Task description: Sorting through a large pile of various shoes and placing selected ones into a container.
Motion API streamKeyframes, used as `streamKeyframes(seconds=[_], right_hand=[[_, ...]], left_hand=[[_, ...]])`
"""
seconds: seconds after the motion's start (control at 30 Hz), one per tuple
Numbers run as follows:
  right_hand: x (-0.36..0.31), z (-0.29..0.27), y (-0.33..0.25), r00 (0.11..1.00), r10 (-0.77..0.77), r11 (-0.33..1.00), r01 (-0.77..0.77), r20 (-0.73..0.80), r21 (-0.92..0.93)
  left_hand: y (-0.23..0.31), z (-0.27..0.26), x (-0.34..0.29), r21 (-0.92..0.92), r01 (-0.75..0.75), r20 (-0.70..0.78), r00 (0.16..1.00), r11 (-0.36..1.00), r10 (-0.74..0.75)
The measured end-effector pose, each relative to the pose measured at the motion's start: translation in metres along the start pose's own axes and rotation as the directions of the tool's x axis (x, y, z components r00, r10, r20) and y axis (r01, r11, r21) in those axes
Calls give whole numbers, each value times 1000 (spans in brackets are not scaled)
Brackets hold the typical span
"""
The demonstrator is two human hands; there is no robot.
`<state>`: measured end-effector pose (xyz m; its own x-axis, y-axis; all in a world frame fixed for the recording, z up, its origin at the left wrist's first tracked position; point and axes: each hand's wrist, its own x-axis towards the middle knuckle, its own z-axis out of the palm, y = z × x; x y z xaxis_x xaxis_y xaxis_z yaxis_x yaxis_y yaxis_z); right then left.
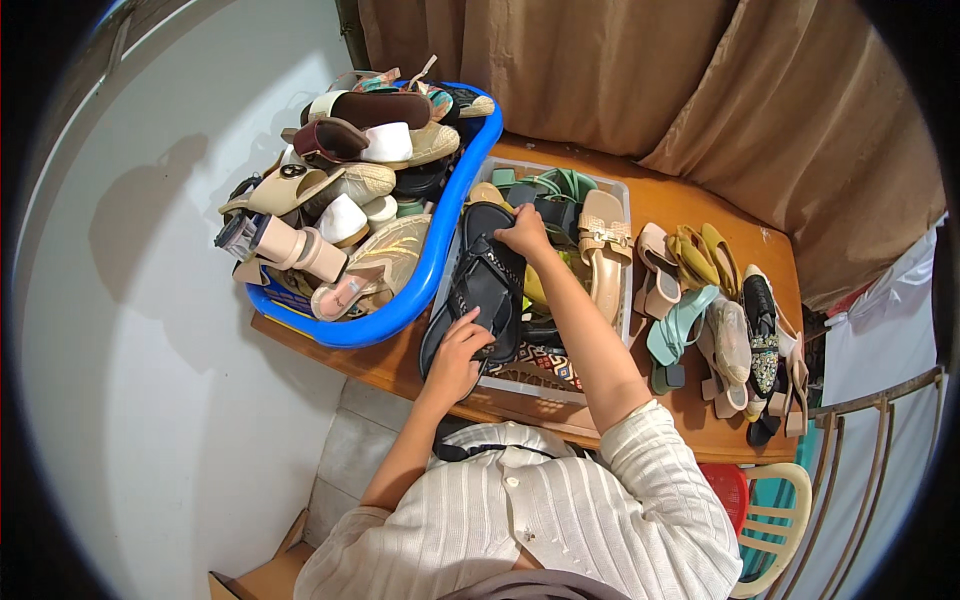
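Note:
A pair of flat black sandals [482, 290] with wide straps lies one over the other, tilted, along the left side of a clear plastic bin [628, 262]. My right hand [526, 236] grips the far end of the sandals, its thumb and fingers closed at the edge. Around the near end, the fingers of my left hand [456, 358] are bent against the black straps. Inside the bin, a beige sandal with a metal buckle [604, 250] lies to the right of the black pair. Green strappy sandals [568, 186] rest at the bin's far end.
To the left, a blue plastic tub [420, 310] is heaped with shoes and sandals. Several more pairs, including mint-green heels [680, 325] and mustard flats [722, 258], stand on the wooden table [770, 235] at right. Brown curtains [590, 80] hang behind; a cream chair [790, 510] is at lower right.

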<state>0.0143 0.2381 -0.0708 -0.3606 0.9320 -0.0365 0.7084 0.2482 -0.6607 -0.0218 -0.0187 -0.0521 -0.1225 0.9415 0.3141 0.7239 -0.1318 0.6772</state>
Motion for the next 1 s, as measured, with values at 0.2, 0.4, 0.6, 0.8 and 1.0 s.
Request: streamKeyframes(seconds=[0.2,0.4,0.6,0.8,1.0], right_hand=[[-5,-24,19,951,-104,843,-71,292,533],[-55,-84,25,937,-87,501,-252,338,828],[-85,-111,55,961,44,449,-264,274,854],[-116,-118,65,995,95,-232,65,-44,970],[-135,-127,57,983,137,-231,156,-126,960]], left_hand=[[4,5,-6,-72,-77,-56,996,994,73],[18,2,-5,-63,-179,-97,980,982,172],[40,-8,14,-105,-310,-47,951,945,307],[48,-14,30,-126,-373,-68,928,919,367],[42,-17,30,-90,-377,-190,915,922,356]])
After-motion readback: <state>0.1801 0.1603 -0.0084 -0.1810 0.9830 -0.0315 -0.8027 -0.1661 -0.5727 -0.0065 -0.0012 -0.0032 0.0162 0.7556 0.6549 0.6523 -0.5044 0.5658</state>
